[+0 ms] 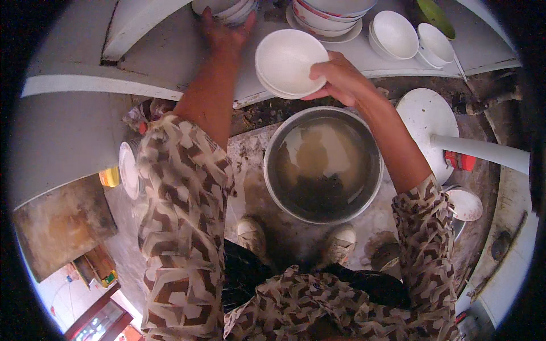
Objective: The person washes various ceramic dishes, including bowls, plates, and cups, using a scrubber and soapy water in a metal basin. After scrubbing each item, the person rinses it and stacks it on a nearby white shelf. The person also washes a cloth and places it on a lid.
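Observation:
At the top of the view my left hand (227,36) reaches onto the grey shelf and grips a stack of white bowls (232,13), its fingers spread around the near side. The frame's upper edge cuts off part of that stack. My right hand (343,81) holds white bowls (290,62), one nested in another, with the thumb inside the rim and fingers beneath. They are tilted so the inside faces me. Below them on the floor stands a round metal basin (268,170) containing cloudy water.
On the shelf stand red-patterned bowls (326,23) on a plate, white bowls (392,36), a smaller bowl (436,44) and a green object (435,17). A round white lid-like disc (420,106) lies right of the basin. Stacked plates (129,170) stand left.

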The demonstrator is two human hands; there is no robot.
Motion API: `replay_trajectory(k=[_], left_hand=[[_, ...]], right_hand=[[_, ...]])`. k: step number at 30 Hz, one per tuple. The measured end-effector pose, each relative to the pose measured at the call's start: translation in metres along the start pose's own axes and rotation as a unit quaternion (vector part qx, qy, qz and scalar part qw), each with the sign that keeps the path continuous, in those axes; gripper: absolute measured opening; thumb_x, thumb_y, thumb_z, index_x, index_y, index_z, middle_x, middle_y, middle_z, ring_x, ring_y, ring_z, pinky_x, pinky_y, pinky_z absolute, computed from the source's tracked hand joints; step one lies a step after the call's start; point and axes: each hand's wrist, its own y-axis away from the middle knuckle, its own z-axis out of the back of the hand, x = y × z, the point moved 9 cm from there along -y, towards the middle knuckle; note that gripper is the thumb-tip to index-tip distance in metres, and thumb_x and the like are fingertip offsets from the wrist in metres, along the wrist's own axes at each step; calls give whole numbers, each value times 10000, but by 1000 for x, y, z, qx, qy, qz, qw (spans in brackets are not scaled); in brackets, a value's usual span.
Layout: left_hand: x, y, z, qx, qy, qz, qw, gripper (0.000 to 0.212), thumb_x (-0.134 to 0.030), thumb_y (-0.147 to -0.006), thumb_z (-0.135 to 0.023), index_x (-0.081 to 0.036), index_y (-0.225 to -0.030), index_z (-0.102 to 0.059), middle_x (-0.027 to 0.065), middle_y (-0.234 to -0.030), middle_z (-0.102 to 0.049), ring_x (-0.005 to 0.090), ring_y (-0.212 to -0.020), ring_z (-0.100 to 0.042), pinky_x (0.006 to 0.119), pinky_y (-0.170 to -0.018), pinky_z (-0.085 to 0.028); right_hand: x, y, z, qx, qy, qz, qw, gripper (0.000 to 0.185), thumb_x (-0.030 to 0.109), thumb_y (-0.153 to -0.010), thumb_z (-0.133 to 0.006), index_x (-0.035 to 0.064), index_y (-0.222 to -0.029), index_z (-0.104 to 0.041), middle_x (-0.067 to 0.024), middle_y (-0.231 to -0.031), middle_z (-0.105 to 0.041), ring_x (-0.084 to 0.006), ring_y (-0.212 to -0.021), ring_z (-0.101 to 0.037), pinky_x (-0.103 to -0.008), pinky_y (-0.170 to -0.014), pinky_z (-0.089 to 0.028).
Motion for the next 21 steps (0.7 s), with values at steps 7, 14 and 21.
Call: replay_trajectory(k=[7, 14, 21], left_hand=[[-9, -34, -8, -11, -74, -22, 997, 651, -381, -802, -557, -73, -1321, -313, 176, -1369, -276, 392, -1247, -294, 566, -973, -304], [-37, -28, -35, -59, -403, -166, 898, 653, -352, -799, -571, -14, -1302, -329, 232, -1373, -254, 430, -1248, -281, 539, -989, -296], [5, 136, -126, 86, -885, -401, 221, 657, -324, -796, -585, 45, -1284, -346, 287, -1377, -233, 469, -1248, -269, 511, -1004, -288]], right_hand=[[-4, -46, -21, -21, 56, 4, 998, 504, 66, -714, -552, -43, -1187, -418, -142, -1143, -471, -277, -1036, -513, -444, -689, -578], [1, -80, -49, 26, 42, -7, 999, 483, 94, -699, -615, -30, -1133, -443, -128, -1027, -518, -285, -964, -553, -437, -661, -579], [-1, -125, -73, -58, 29, 58, 996, 539, 258, -747, -666, -22, -1157, -455, -152, -1024, -541, -276, -890, -583, -473, -710, -528]])
